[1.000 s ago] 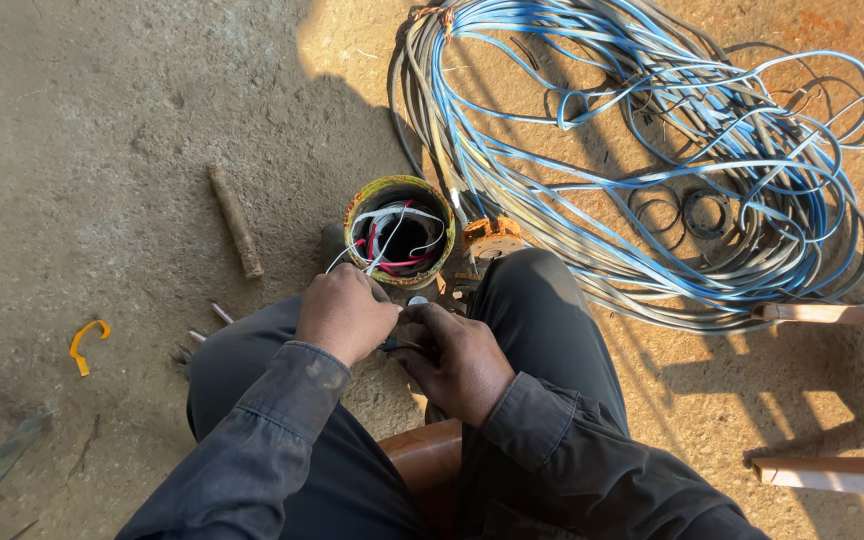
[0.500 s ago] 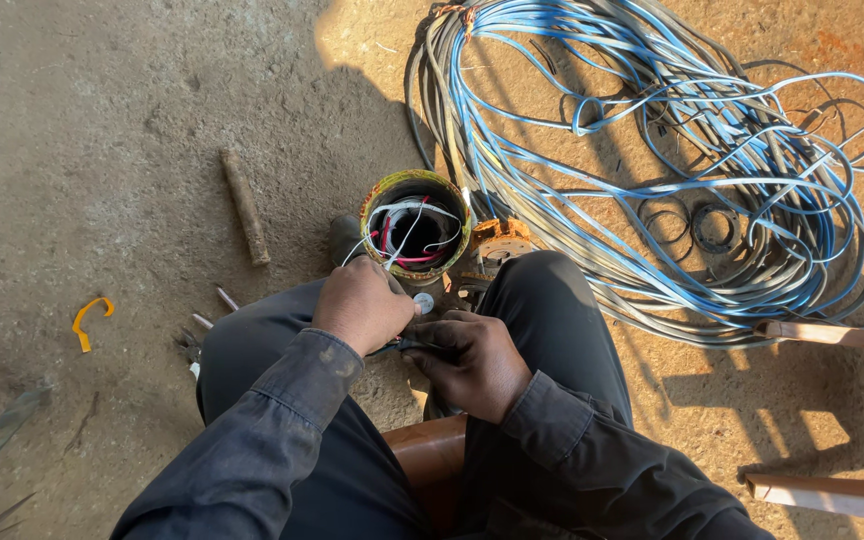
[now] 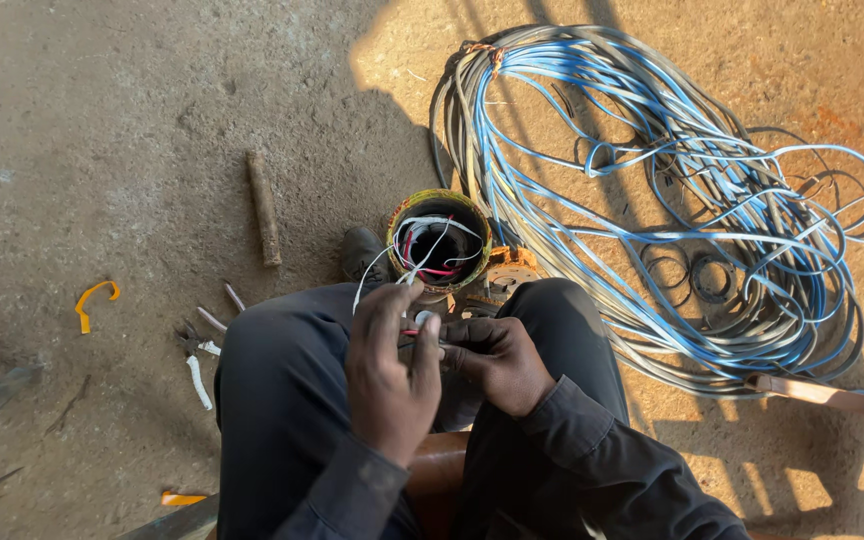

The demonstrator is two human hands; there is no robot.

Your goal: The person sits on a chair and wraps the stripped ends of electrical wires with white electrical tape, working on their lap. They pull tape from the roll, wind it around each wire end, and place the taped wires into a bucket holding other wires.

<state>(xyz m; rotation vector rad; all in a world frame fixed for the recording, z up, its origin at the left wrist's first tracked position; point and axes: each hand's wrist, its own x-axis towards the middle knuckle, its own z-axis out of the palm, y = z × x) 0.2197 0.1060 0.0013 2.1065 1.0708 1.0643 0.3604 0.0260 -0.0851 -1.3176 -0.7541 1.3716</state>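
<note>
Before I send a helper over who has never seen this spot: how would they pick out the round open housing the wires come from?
Start at the big coil of blue and grey cable on the ground. At its left edge, just ahead of the seated person's knees, stands a round open housing. Unlike the loose cable beside it, it has a yellowish rim and a dark hollow with thin white and red wires.

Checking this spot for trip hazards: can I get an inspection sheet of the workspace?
Surface: bare dusty concrete floor, half in shade.
Job's things: round motor housing with white and red wires spilling out.
Clutter: pliers, short rod, orange hook.
Hands: left hand and right hand pinch wire ends together between the knees.
Cables: big loose coil of blue and grey cable.
Surroundings: wooden plank at right.
</note>
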